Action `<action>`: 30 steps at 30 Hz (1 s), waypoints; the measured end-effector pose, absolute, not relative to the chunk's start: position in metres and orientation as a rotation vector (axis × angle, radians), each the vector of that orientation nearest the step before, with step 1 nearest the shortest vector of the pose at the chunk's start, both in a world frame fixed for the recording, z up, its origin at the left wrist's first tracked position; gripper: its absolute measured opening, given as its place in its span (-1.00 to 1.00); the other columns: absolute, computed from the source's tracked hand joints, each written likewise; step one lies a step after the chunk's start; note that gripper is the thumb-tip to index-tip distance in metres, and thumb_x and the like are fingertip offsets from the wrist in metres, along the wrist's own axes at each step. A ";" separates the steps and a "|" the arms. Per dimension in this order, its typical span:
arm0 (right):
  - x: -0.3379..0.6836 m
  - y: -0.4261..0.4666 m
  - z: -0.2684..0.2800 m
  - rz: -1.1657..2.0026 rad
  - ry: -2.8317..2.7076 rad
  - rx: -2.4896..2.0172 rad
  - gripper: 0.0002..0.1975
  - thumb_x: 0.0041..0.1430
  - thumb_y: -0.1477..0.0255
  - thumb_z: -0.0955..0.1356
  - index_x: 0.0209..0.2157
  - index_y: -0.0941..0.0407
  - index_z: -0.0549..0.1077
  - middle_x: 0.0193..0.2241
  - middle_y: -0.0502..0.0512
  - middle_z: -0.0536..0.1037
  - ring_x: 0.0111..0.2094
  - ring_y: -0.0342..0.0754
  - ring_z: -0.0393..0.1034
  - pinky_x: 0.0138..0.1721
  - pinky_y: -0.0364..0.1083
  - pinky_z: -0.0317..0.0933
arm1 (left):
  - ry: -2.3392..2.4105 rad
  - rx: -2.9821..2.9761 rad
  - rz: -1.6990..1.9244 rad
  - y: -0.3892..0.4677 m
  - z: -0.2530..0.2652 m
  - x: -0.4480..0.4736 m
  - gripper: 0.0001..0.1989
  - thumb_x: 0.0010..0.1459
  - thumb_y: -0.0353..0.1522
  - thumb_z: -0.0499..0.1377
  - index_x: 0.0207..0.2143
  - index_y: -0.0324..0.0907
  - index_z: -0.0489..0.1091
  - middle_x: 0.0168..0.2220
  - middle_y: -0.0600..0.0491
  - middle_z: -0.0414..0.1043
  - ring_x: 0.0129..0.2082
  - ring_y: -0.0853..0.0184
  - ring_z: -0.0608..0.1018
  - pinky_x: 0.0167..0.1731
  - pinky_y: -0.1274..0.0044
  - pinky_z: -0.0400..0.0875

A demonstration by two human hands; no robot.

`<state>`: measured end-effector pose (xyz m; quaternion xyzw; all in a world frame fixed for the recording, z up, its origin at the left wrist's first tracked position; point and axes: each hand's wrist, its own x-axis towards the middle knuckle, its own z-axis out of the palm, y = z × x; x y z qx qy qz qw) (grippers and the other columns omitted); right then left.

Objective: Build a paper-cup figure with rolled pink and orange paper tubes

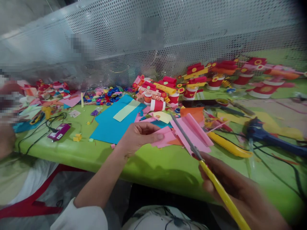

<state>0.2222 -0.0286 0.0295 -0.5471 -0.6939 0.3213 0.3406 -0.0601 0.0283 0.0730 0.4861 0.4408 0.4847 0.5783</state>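
My left hand (140,136) pinches a small piece of pink paper (166,136) between thumb and fingers, above the front of the green table. In my right hand (230,182) are scissors with yellow handles (222,188), their grey blades (183,132) pointing up and to the left. A larger pink sheet (195,132) with a rolled edge lies behind and beside the blades. Whether my right fingers also touch that sheet, I cannot tell. Orange paper (192,112) and a red and white paper cup (157,105) are just beyond.
Blue sheets (109,123) lie to the left on the green table (141,166). A blue glue gun (271,135) and a yellow-handled cutter (230,145) are at right, with cables. Decorated cups (194,83) line the perforated metal panel (124,38). Another person's arm (6,137) is at far left.
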 end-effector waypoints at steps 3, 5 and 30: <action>0.220 -0.028 0.028 0.839 -1.856 -1.477 -0.27 0.14 -0.02 0.40 0.27 0.03 0.38 -0.01 0.16 0.66 -0.10 0.13 0.63 -0.18 -0.04 0.55 | 1.142 1.275 1.131 0.030 0.064 -0.061 -0.70 -0.11 -0.27 0.51 -0.30 -0.19 0.63 -0.37 0.05 0.63 -0.39 0.39 0.58 -0.34 0.56 0.45; 0.215 -0.027 0.026 0.678 -1.897 -1.571 -0.26 0.16 0.00 0.38 0.29 0.04 0.33 -0.02 0.20 0.65 -0.13 0.16 0.62 -0.19 0.02 0.55 | 1.258 1.403 1.114 0.031 0.054 -0.062 -0.70 -0.07 -0.25 0.49 -0.28 -0.19 0.62 -0.34 0.03 0.64 -0.33 0.34 0.60 -0.29 0.52 0.46; 0.226 -0.030 0.049 0.141 -2.198 -1.652 -0.54 0.27 0.01 0.29 0.07 -0.04 0.40 -0.21 0.09 0.70 -0.41 0.05 0.61 -0.50 -0.06 0.40 | 1.834 2.166 1.254 0.008 -0.001 -0.113 -0.78 0.38 -0.35 0.09 -0.04 -0.12 0.50 0.00 -0.07 0.61 0.06 0.17 0.59 0.06 0.31 0.41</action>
